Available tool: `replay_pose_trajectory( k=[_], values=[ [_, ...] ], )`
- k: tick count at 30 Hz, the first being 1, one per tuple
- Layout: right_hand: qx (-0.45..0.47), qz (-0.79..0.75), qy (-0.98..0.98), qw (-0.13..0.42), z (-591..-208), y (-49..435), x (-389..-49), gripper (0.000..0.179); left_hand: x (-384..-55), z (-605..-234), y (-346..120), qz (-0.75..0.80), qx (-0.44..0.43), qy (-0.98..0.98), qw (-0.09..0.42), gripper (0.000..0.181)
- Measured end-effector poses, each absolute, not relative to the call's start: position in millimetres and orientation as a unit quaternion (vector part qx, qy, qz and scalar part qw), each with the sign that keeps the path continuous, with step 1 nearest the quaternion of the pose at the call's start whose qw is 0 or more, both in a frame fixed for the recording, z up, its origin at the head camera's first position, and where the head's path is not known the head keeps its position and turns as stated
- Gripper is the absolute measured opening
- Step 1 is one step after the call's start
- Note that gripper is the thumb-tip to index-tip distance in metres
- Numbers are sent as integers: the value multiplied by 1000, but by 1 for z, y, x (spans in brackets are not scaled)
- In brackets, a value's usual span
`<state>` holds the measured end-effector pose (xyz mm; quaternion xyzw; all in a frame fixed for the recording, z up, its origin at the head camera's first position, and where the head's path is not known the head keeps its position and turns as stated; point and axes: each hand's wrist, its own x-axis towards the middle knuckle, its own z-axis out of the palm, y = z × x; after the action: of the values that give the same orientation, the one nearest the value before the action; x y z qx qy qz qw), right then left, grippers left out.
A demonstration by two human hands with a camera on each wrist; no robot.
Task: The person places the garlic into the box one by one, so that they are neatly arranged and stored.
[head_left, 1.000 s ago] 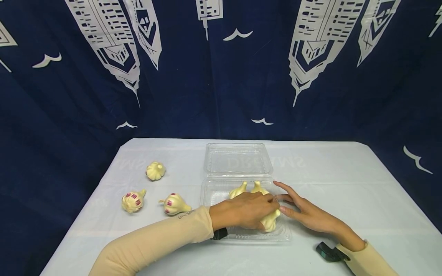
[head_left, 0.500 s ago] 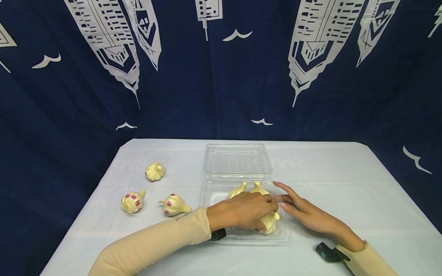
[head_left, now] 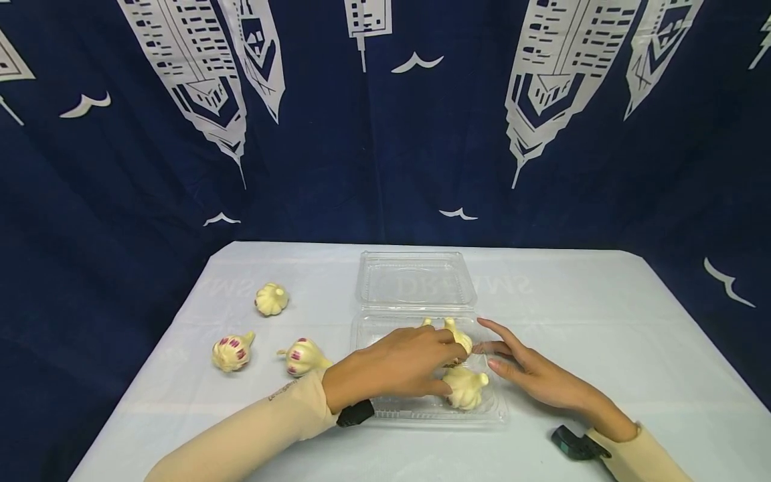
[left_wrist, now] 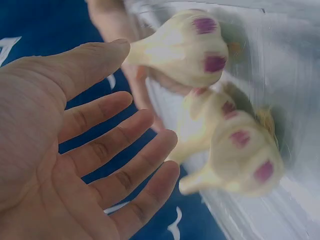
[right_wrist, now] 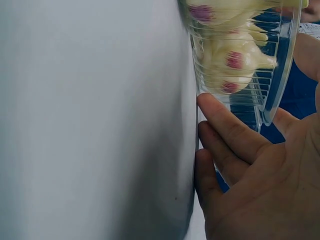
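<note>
My left hand (head_left: 400, 361) is over a clear plastic clamshell box (head_left: 421, 420), fingers spread and relaxed, holding nothing. Three cream garlic bulbs with purple patches lie in the box's right half. The front garlic bulb (head_left: 466, 389) sits just beyond my left thumb; in the left wrist view the thumb tip is right at the neck of a garlic bulb (left_wrist: 195, 47). Behind it is another garlic bulb (head_left: 462, 340), and a third is mostly hidden by my fingers. My right hand (head_left: 539, 378) stays at the box's right side, fingers extended, fingertips low beside its wall in the right wrist view.
Three more garlic bulbs lie left of the box: one garlic bulb (head_left: 271, 298) farther back, one garlic bulb (head_left: 232, 352) at far left, one garlic bulb (head_left: 306, 357) near my left forearm. The box's lid (head_left: 415, 278) lies folded back. A dark blue curtain (head_left: 373, 161) hangs behind the white table (head_left: 578, 294).
My left hand has let go of the front garlic bulb and drawn back to the left, uncovering it in the box. My right hand has hardly moved.
</note>
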<state>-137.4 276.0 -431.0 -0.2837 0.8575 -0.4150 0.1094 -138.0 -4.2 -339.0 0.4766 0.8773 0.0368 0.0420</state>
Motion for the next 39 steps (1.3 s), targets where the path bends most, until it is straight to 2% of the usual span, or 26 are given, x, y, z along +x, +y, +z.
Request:
replay_pose_trajectory(
  k=[11, 19, 25, 32, 39],
  values=[
    [-302, -419, 851, 99, -433, 274, -137, 66, -128, -322, -88, 205, 412, 887, 34, 44],
    [-297, -412, 856, 99, -430, 275, -138, 66, -135, -315, -146, 278, 323, 904, 40, 47],
    [-294, -411, 857, 96, -431, 275, -138, 66, -151, -323, -171, 284, 284, 910, 101, 50],
    [-293, -412, 857, 101, -431, 275, -137, 66, -168, -343, -185, 343, 252, 878, 220, 47],
    [-290, -413, 858, 98, -432, 275, -137, 66, -174, -349, -190, 359, 211, 872, 257, 51]
  ],
)
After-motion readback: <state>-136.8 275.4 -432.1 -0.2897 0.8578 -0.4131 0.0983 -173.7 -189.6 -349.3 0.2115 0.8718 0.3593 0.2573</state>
